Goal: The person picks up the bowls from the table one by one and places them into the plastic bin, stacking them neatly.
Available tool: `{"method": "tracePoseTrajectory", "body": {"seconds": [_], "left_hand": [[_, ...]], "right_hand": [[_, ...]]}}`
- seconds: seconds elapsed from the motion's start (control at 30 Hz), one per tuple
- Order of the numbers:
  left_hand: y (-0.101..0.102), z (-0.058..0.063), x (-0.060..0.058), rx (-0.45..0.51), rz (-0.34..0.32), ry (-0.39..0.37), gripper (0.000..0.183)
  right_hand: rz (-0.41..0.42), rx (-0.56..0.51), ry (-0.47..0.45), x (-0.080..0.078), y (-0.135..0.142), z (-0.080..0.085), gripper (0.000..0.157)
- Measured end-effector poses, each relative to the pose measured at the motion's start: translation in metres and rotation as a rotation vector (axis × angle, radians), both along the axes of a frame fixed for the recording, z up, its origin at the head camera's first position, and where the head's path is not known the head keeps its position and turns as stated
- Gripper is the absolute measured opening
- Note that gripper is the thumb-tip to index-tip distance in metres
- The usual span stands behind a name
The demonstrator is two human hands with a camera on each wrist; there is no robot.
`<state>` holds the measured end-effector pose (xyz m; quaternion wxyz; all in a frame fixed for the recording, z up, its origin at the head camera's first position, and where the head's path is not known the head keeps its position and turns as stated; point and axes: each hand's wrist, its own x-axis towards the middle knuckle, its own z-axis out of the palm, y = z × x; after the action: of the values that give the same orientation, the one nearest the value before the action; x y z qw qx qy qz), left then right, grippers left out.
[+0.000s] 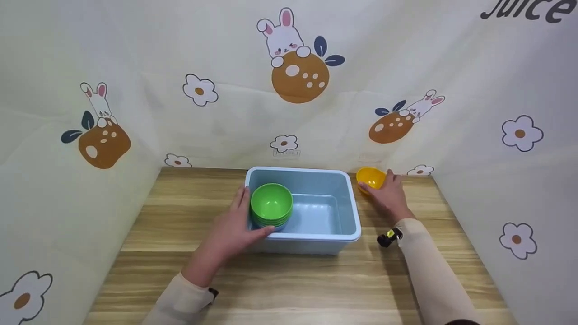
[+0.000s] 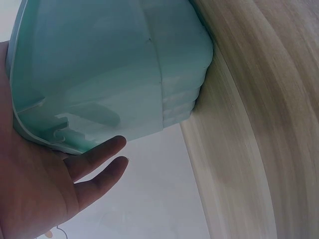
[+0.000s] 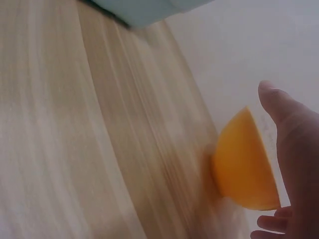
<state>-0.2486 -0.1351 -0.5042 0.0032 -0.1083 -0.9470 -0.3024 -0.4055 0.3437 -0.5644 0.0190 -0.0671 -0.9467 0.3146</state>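
Note:
A light blue plastic bin (image 1: 311, 237) stands on the wooden table. Inside its left end sits a stack of green bowls (image 1: 272, 203), with a blue edge showing under the lowest one. My left hand (image 1: 228, 232) rests at the bin's front left corner, thumb over the front rim and fingers extended along the outer left wall. To the right of the bin, a yellow-orange bowl (image 1: 371, 177) stands upright near the back edge. My right hand (image 1: 389, 196) is spread over its rim, thumb at the near left and fingers at the right; the right wrist view shows this bowl (image 3: 244, 164) beside the thumb.
The wooden table (image 1: 289, 289) ends at a pale printed cloth (image 1: 226, 126) that hangs behind it and along both sides. The bin's back rim lies close to that cloth. A black strap (image 1: 389, 237) is on the right wrist.

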Motion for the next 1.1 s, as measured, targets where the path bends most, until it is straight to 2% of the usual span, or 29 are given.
{"method": "tracePoseTrajectory", "body": {"seconds": [0.3,0.63,0.77,0.93,1.1], "left_hand": [[0.0,-0.001,0.0,-0.019,0.006,0.003,0.142],[0.0,0.0,0.0,-0.016,-0.005,0.018,0.138],[0.0,0.0,0.001,-0.015,-0.011,0.019,0.139],[-0.001,0.001,0.002,-0.007,-0.007,0.003,0.141],[-0.001,0.001,0.001,-0.006,-0.008,0.005,0.141]], "right_hand": [[-0.014,-0.008,-0.045,-0.002,0.0,-0.009,0.148],[-0.027,-0.004,0.084,-0.006,0.001,-0.021,0.132],[-0.031,-0.035,0.12,-0.007,0.001,-0.024,0.125],[-0.015,-0.054,0.135,-0.009,0.002,-0.026,0.119],[-0.003,-0.066,0.096,-0.008,0.003,-0.025,0.121]]}}
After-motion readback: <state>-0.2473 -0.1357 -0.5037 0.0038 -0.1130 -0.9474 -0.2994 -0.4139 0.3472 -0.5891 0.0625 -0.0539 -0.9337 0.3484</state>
